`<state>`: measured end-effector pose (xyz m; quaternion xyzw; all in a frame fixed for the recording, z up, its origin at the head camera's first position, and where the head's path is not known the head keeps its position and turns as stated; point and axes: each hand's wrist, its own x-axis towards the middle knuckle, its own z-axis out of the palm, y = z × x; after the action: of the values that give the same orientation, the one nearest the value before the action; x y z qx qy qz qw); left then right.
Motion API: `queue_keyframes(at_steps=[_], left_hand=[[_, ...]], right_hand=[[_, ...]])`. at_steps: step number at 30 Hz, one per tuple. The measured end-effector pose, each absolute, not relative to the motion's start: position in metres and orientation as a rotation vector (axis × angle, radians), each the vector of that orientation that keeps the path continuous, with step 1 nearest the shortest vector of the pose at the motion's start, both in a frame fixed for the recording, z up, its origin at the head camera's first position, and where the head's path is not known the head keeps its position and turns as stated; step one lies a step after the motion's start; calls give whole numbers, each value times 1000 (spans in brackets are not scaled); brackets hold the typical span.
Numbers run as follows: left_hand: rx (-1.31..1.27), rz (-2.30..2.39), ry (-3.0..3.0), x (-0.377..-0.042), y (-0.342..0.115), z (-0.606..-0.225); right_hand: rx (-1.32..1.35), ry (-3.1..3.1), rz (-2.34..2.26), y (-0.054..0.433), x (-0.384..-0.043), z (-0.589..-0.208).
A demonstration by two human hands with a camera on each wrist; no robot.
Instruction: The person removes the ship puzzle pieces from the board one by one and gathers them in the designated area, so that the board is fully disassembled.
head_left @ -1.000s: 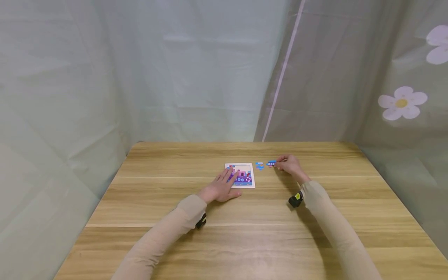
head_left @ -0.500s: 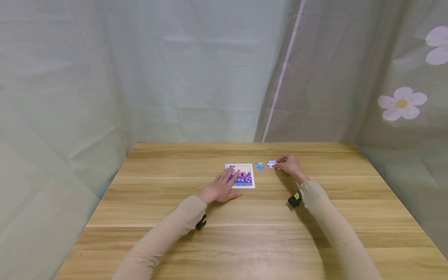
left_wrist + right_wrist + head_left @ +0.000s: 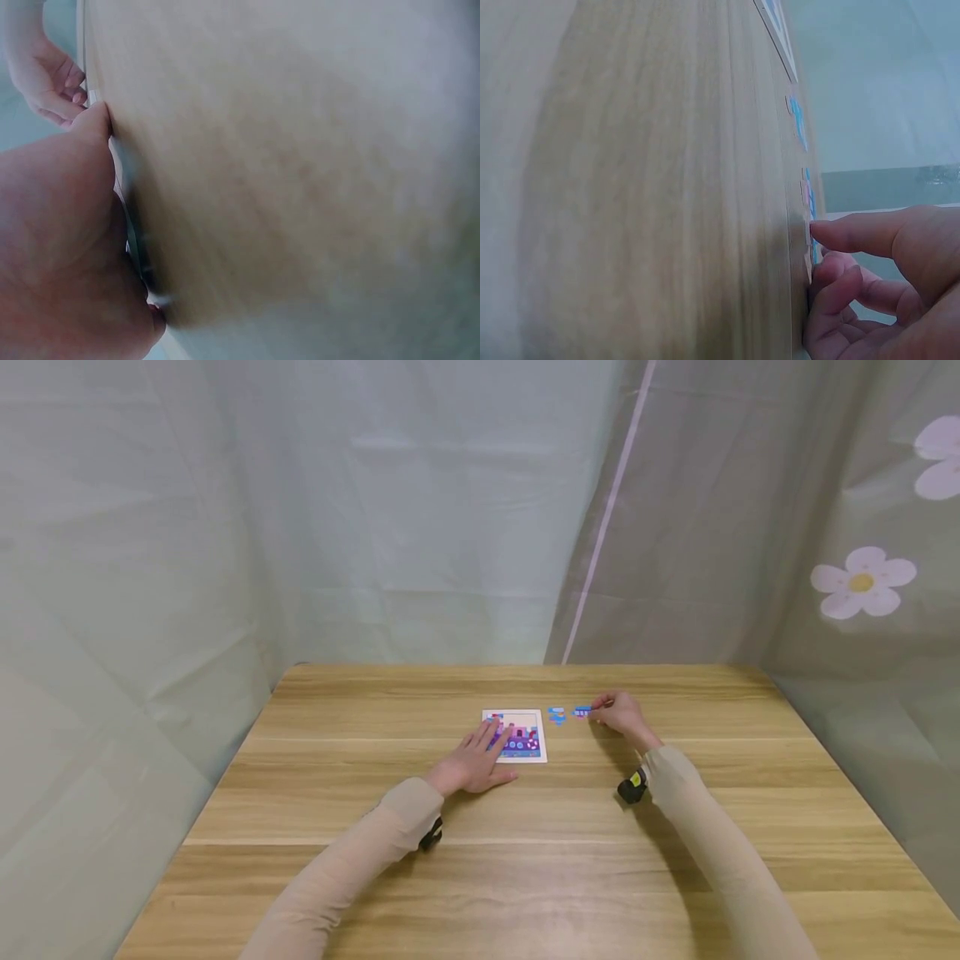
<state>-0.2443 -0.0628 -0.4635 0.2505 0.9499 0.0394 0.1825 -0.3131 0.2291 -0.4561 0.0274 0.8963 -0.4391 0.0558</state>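
Observation:
A white-framed jigsaw puzzle [image 3: 528, 748] with a purple and pink ship picture lies on the table. My left hand [image 3: 471, 766] rests on its left part with fingers spread, covering some of the picture. The upper part of the frame shows bare, pale backing [image 3: 525, 720]. To the right, my right hand [image 3: 619, 713] pinches the right edge of a blue and white puzzle piece [image 3: 581, 712]. In the right wrist view, the thumb [image 3: 855, 231] lies against this piece [image 3: 809, 196], close to the tabletop. My fingers hide its right end.
Loose blue puzzle pieces [image 3: 557, 716] lie between the frame and my right hand. A wooden table [image 3: 540, 860] spreads under everything. Pale curtains [image 3: 435, 527] hang behind it and along both sides.
The pinched piece has tilted slightly: it caught a white glare half a second ago and shows blue again now. Both hands keep nearly the same place.

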Motion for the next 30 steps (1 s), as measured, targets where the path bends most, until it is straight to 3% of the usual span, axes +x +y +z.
queue_keyframes(at_steps=[30], left_hand=[[727,121,2694,-243,-63,-459]], right_hand=[[78,2800,-1326,209,-307,-449]])
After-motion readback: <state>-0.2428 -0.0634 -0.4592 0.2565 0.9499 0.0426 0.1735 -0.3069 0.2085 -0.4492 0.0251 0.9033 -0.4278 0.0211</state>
